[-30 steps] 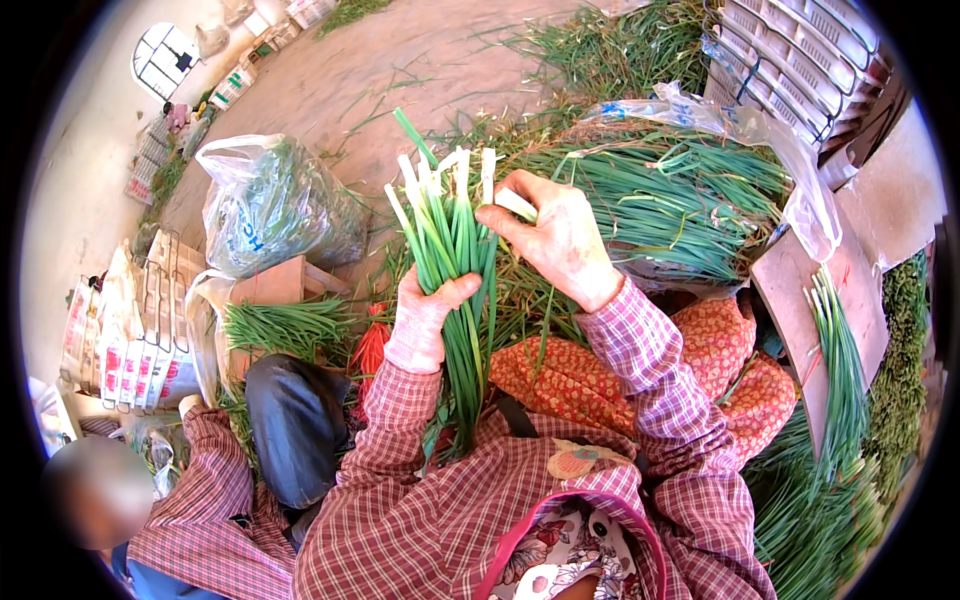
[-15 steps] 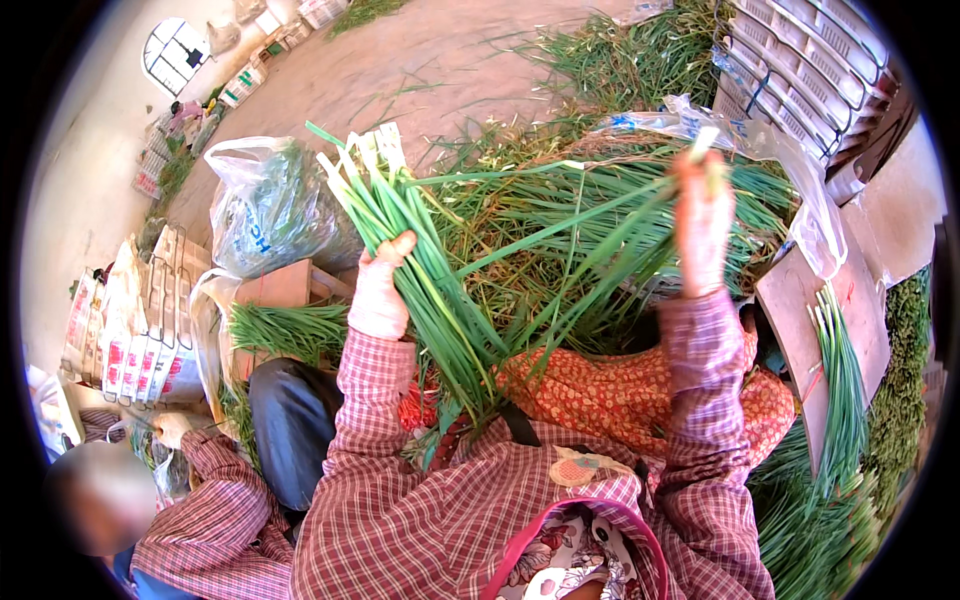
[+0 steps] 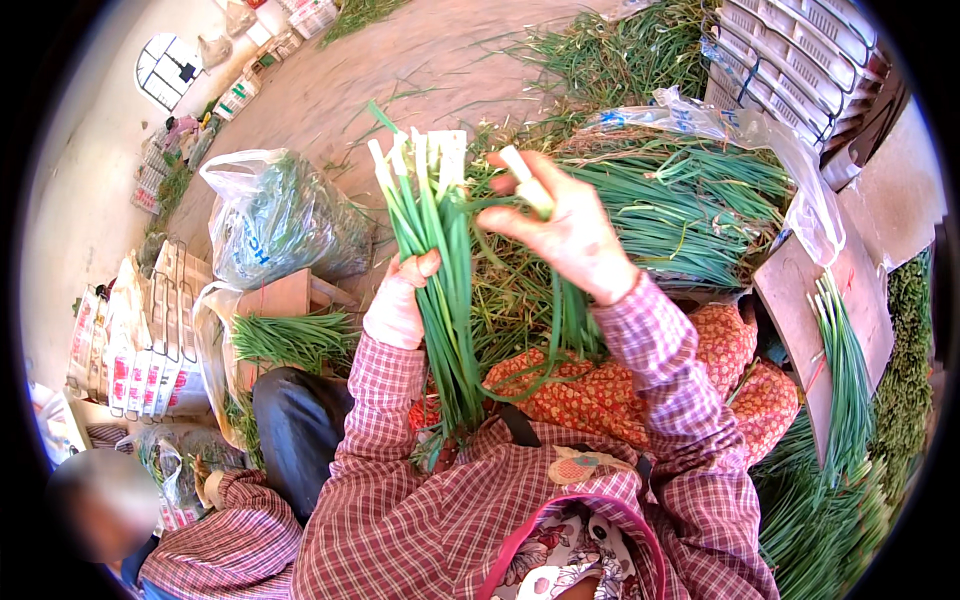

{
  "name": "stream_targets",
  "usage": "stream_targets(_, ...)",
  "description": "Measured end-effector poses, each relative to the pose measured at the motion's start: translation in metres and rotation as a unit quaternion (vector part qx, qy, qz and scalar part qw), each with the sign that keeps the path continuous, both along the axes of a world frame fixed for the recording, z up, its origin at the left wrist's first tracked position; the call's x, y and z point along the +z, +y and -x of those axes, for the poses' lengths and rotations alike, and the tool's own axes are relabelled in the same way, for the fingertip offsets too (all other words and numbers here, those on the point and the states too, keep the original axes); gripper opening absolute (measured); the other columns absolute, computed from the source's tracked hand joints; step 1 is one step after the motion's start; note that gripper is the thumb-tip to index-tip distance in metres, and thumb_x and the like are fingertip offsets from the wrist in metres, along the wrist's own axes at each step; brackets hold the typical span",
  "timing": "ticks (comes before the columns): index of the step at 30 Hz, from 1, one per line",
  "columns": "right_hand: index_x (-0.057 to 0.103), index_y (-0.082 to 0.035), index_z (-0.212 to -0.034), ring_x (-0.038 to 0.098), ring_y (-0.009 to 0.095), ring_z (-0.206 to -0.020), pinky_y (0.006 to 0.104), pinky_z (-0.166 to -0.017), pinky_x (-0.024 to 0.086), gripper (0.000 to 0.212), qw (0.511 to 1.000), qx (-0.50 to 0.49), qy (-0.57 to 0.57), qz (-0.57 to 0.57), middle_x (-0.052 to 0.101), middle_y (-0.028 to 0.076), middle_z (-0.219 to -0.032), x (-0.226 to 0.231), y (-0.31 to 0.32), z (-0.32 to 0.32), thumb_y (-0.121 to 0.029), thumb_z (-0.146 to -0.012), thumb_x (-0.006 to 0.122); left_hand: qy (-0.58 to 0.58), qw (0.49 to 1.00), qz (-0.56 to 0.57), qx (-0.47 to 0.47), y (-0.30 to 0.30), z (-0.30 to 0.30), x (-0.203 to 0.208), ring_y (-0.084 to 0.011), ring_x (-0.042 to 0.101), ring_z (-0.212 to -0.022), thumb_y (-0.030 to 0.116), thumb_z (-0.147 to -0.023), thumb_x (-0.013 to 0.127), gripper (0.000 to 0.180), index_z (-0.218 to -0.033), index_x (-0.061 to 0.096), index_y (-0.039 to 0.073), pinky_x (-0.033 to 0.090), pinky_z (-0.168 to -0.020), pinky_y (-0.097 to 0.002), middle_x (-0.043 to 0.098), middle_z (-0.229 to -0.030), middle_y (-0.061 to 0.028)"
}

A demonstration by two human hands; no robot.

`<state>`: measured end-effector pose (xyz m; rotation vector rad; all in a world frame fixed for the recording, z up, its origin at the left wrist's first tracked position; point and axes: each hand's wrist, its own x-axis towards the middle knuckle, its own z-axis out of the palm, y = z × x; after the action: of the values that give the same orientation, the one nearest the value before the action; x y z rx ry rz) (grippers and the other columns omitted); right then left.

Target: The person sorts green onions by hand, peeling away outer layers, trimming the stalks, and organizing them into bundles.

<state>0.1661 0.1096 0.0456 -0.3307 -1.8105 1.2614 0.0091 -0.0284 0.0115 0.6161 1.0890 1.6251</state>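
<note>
My left hand is wrapped round a bunch of garlic chives, white cut ends up and flat green leaves hanging toward my lap. To its right and close to the white ends, my right hand holds a few more chive stalks. Their pale ends stick up past the palm, while thumb and forefinger are parted. Green leaves from these stalks drop below the right hand over my orange flowered apron.
A heap of loose chives lies ahead on plastic. At right, a tied bundle rests on a board. A filled plastic bag stands left, near crates and a co-worker's sleeve. Stacked baskets rise at far right.
My right hand has come left and a little down, bringing its stalks next to the bunch. The left hand has shifted slightly right, and its bunch is more upright.
</note>
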Motion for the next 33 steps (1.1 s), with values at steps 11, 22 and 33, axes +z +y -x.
stream_targets(11,0.063,-0.001,-0.089,0.054,0.029,-0.051,0.0352,-0.05,0.042,0.027,0.976,-0.085,-0.161,-0.122,0.056,0.017,-0.061,-0.012,-0.004,-0.001,-0.025,-0.078,0.069,-0.107,0.993,-0.045,-0.023,0.002,-0.025,-0.002,-0.0189,0.062,-0.081,0.037,-0.069,0.075,0.058,-0.113,0.055,0.005,0.053,-0.07,-0.0337,0.063,-0.096,-0.006)
stream_targets(22,0.067,-0.005,-0.076,0.057,0.023,-0.048,0.0338,-0.048,0.045,0.02,0.974,-0.019,-0.198,-0.105,0.059,0.014,-0.057,0.005,0.017,-0.03,-0.024,-0.081,0.064,0.131,0.987,0.085,0.041,0.004,-0.007,-0.007,-0.0136,0.059,-0.082,0.003,-0.068,0.071,0.045,-0.11,0.056,0.002,0.048,-0.077,-0.0282,0.063,-0.096,-0.0043)
stream_targets(33,0.063,-0.004,-0.094,0.062,0.032,-0.075,0.0389,-0.062,0.049,0.035,0.918,-0.109,-0.254,-0.283,0.062,0.015,-0.086,-0.008,0.034,-0.036,-0.035,-0.078,0.068,0.039,0.991,0.07,0.111,-0.013,0.028,-0.027,-0.0184,0.057,-0.059,0.021,-0.068,0.069,0.036,-0.098,0.059,0.002,0.048,-0.055,-0.0299,0.06,-0.073,-0.0067)
